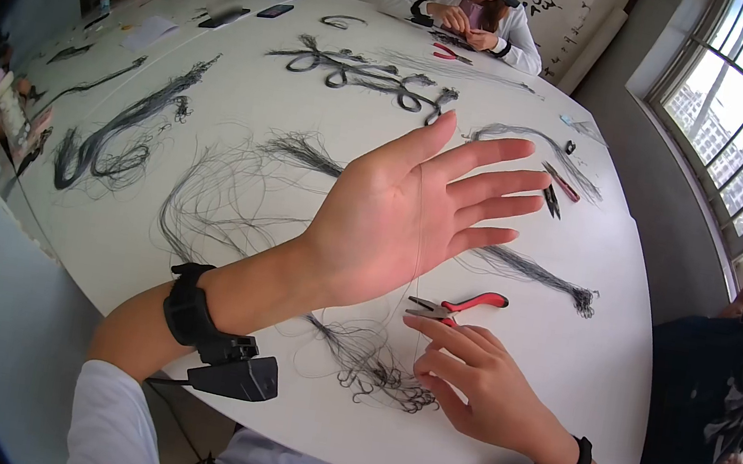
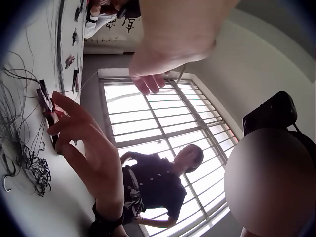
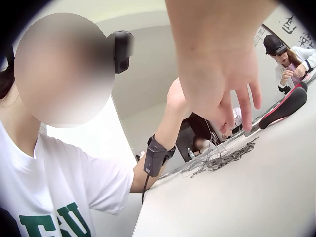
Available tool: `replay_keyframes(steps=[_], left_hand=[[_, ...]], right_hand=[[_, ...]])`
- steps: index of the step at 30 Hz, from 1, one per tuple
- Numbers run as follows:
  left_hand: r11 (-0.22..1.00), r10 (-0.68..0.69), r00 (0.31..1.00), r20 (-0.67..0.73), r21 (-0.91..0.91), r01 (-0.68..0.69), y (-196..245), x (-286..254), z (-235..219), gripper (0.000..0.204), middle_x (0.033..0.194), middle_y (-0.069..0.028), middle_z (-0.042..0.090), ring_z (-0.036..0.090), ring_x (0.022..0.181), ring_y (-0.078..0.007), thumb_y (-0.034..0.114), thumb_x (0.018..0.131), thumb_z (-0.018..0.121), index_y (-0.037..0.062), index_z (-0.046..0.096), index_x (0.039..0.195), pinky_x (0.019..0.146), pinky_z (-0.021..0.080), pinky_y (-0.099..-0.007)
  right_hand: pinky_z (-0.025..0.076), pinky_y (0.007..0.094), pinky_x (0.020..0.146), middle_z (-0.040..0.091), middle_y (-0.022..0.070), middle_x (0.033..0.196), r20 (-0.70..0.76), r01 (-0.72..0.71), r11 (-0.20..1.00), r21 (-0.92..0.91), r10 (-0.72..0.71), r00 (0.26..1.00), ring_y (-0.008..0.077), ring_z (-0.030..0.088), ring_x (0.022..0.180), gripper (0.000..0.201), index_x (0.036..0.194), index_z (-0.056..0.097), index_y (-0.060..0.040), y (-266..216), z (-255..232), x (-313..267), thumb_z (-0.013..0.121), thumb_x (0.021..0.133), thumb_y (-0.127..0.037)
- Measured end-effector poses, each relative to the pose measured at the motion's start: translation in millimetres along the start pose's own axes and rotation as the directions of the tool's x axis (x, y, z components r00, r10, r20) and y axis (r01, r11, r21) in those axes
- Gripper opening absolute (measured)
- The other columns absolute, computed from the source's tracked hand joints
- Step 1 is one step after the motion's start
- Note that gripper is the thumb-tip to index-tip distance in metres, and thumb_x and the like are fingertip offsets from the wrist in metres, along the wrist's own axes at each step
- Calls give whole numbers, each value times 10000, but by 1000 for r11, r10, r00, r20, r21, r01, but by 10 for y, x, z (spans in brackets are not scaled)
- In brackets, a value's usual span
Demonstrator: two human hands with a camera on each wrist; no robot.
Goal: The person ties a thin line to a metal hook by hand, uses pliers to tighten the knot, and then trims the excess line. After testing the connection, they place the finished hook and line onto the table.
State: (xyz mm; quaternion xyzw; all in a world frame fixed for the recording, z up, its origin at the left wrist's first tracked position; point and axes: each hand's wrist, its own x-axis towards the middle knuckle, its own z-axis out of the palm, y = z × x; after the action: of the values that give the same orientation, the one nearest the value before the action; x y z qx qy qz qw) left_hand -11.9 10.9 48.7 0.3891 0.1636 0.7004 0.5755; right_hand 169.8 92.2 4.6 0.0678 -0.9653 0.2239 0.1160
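Observation:
In the head view my left hand [image 1: 413, 205] is raised over the table, palm up, fingers spread and straight. A thin wire [image 1: 421, 211] runs across its palm and down toward my right hand [image 1: 488, 381]. The fingers of the right hand are bent, thumb and middle fingertip close together at the lower part of the wire. Just beyond its index fingertip lie red-handled pliers [image 1: 450, 311] on the table. A tangle of dark wires with hooked ends [image 1: 380, 371] lies left of the right hand.
Bundles of dark wire [image 1: 124, 131] and looped wire [image 1: 370, 75] spread over the white table [image 1: 595, 396]. More pliers [image 1: 561, 183] lie toward the window. Two people work at the far side, and a person in dark clothes [image 1: 722, 376] stands at the right.

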Motion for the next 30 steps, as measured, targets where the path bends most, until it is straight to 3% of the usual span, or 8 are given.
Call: replay_keyframes(steps=[5, 11, 19, 21, 22, 26, 28, 30], left_hand=[[978, -35, 997, 63, -205, 47, 46, 29, -96, 808, 1471, -157, 184, 190, 1361, -240, 625, 880, 294, 36, 170, 1419, 1116, 166, -366], [964, 87, 982, -165, -233, -125, 27, 37, -208, 723, 1462, -155, 207, 204, 1356, -237, 529, 915, 338, 31, 170, 1412, 1114, 178, -367], [858, 256, 900, -353, 511, -43, -236, 20, -191, 452, 1375, -134, 360, 384, 1226, -196, 304, 979, 310, 87, 273, 1374, 1016, 291, -328], [737, 198, 918, -344, 669, 92, -254, 34, -225, 364, 1253, -109, 482, 413, 1165, -163, 273, 991, 284, 91, 360, 1298, 993, 288, -309], [694, 178, 923, -342, 708, 129, -281, 49, -158, 341, 1035, -95, 591, 504, 1038, -148, 278, 996, 281, 50, 481, 1149, 938, 343, -294], [632, -66, 976, -208, 748, 202, -347, -8, -294, 394, 872, -100, 608, 570, 887, -151, 288, 998, 271, 7, 548, 1002, 863, 409, -290], [589, -362, 853, -377, 617, 522, -312, -43, -177, 456, 802, -95, 594, 584, 779, -156, 335, 999, 275, -8, 560, 905, 768, 453, -267], [664, -390, 863, -322, 551, 506, -366, -149, -243, 503, 807, -100, 596, 586, 729, -162, 394, 987, 274, -18, 552, 909, 708, 468, -265]], right_hand=[[437, 405, 843, 491, 133, 1269, -11, 13, 992, 127, -12, 1000, 279, 570, 918, 121, 837, 555, -46, -12, -1, -4, 639, 752, -25], [436, 387, 831, 495, 136, 1271, -15, -40, 969, 244, 45, 999, 274, 565, 911, 86, 812, 560, -34, 43, 0, -13, 623, 756, -18], [411, 362, 776, 570, 58, 1132, -83, 64, 993, 95, -56, 995, 233, 497, 851, 51, 834, 567, -20, 35, 160, -4, 581, 786, -12], [390, 350, 729, 583, 48, 1065, 2, 142, 971, 190, -145, 989, 231, 461, 804, 56, 833, 566, -13, 6, 102, 23, 584, 781, -18], [374, 337, 724, 586, 43, 1020, -26, 167, 944, 285, -166, 986, 220, 447, 808, 64, 836, 568, -21, -6, 73, 37, 581, 774, -13], [388, 344, 703, 538, 36, 775, -197, 299, 869, 393, -238, 951, 218, 443, 752, 74, 787, 554, -39, -98, -200, 135, 551, 743, 21], [365, 331, 734, 549, 32, 850, -236, 316, 832, 456, -229, 944, 210, 423, 770, 63, 805, 538, -50, -58, -272, 149, 543, 772, 3], [329, 314, 795, 559, 24, 920, -226, 294, 808, 510, -204, 953, 186, 411, 805, 25, 837, 524, -73, 22, -364, 160, 512, 853, -59]])
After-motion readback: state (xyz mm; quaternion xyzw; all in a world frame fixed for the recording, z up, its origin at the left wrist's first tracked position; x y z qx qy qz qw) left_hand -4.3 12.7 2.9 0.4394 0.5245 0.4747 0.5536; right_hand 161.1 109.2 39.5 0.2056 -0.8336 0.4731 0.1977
